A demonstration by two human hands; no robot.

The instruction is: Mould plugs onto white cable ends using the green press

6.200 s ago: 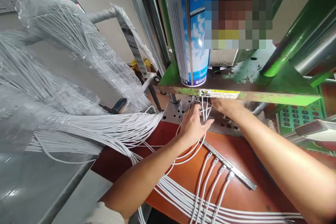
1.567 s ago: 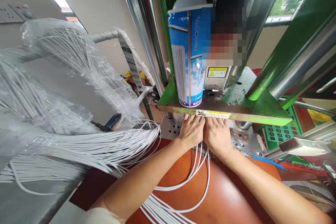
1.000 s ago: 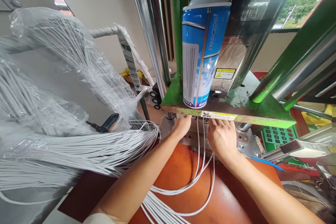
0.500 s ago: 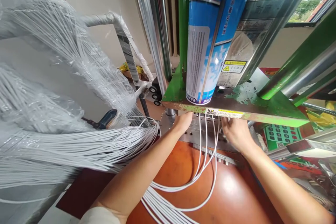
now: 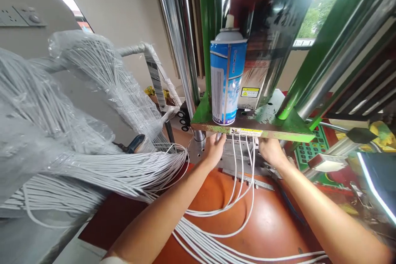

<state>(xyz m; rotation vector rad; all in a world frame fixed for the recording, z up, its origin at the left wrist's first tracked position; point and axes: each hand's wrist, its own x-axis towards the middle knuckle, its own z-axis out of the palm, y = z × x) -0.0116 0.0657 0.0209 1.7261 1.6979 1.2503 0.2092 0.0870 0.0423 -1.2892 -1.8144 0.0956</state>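
Note:
My left hand (image 5: 214,150) reaches under the left front edge of the green press plate (image 5: 198,121). Its thumb and fingers curl around something small and greyish that I cannot make out. On the other side, my right hand (image 5: 271,152) is bent in under the same edge, fingers curled and fingertips hidden. Between the hands, several white cables (image 5: 241,169) run up beneath the plate from the reddish-brown table (image 5: 216,192). Their upper ends are out of sight. Below the plate lies a metal bed (image 5: 229,156) with holes in it.
A blue spray can (image 5: 227,82) stands upright on the plate's front edge. Plastic-wrapped bundles of grey cable (image 5: 123,173) crowd the left side, some hung on a wrapped frame (image 5: 154,74). A green keypad panel (image 5: 311,148) is at right. Polished columns (image 5: 179,41) flank the press.
The view has tilted up and back, so the can looks smaller and its nozzle shows. Both hands stay under the plate, and more of my left thumb is visible. The cables remain between them.

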